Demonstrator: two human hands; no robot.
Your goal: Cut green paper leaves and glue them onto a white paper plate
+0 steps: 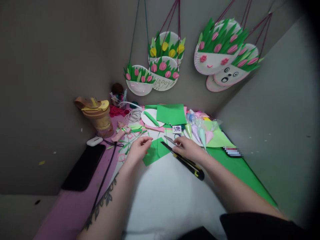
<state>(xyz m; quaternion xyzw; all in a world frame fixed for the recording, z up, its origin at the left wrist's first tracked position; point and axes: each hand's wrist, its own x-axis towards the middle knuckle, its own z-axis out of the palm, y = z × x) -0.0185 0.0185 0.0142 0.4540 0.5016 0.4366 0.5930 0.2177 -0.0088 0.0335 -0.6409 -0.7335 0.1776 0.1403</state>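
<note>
My right hand [188,148] is closed around a pair of scissors [170,140], whose grey blades point left; its handles are hidden in the fingers. Beneath that hand a black and yellow utility knife [190,165] lies slantwise on the white work surface. My left hand [139,150] has its fingers curled and the tips close together at the left edge of a green paper piece [156,153]. What those fingertips hold, if anything, is too small to tell. The green paper lies between both hands.
Paper scraps [132,136] and a pink glue-gun-like tool [121,132] lie left. Behind are a white paper plate [147,114], green sheets [172,113] and pastel cone bags [197,133]. A tumbler [98,116] and black phone [85,168] stand left. Paper-plate flower baskets [163,75] hang above.
</note>
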